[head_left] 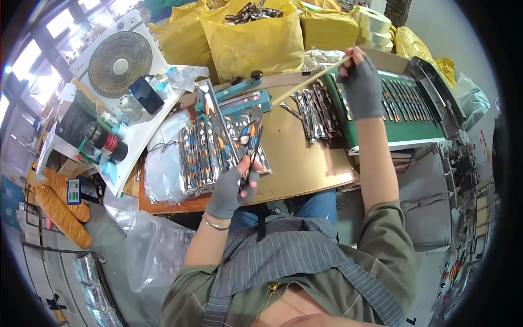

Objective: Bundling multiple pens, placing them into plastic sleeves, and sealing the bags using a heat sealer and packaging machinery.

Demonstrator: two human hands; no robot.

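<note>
Fingers (357,53) of your right hand (360,87) are clamped on a thin pale stick (313,80), which slants down to the left over the bench (313,169); those of your left hand (226,193) are closed around a slim dark thing (253,155), above the left-hand packets (204,158).

Around you is a workroom with bright windows (59,24) at the left. Your tan bench curves across the middle, with a machine's green belt (395,131) at its right and bulging yellow bags (256,46) behind. On a white side table (133,163) stands a fan (121,62), with a phone (146,97) in front of it.

You can't make out the slim dark thing fully against the packets, and your right hand covers part of the belt. The machine's far right fades into the dark rim.

Your gloves are grey, soft and fingerless. The packets are narrow, glossy strips, dark with orange and white marks; clear crinkled plastic (163,171) lies beside them. Your bracelet (216,223) is a smooth metal band.
</note>
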